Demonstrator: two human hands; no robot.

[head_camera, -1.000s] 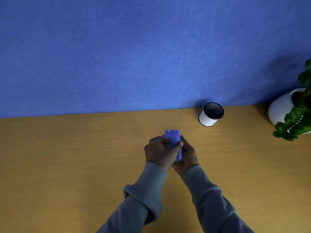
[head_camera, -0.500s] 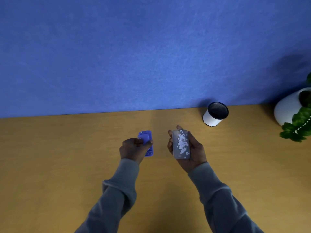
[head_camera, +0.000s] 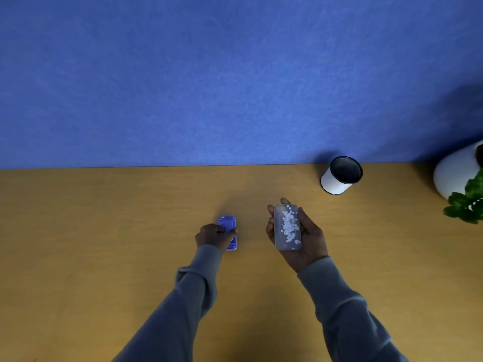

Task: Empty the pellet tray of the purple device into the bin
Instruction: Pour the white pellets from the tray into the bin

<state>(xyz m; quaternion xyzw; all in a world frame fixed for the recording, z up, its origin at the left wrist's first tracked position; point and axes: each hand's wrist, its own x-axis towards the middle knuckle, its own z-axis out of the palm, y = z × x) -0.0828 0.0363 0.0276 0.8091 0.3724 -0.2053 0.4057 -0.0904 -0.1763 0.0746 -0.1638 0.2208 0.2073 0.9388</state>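
My left hand (head_camera: 212,235) grips the small purple device (head_camera: 229,227) low over the wooden table (head_camera: 104,231); whether it touches the surface I cannot tell. My right hand (head_camera: 308,239) holds the clear pellet tray (head_camera: 287,227) flat in its palm, open side up, with a heap of small white pellets (head_camera: 288,226) inside. The bin (head_camera: 341,176), a small white cylinder with a dark rim and dark inside, stands upright beyond and to the right of the tray, near the blue wall.
A white plant pot (head_camera: 456,176) with green leaves (head_camera: 467,205) sits at the table's right edge, right of the bin. The blue wall (head_camera: 235,74) rises along the table's far edge.
The hands came apart: the tray was pulled off the purple device. My left hand carried the device left and down, while my right hand kept the tray and edged slightly right.
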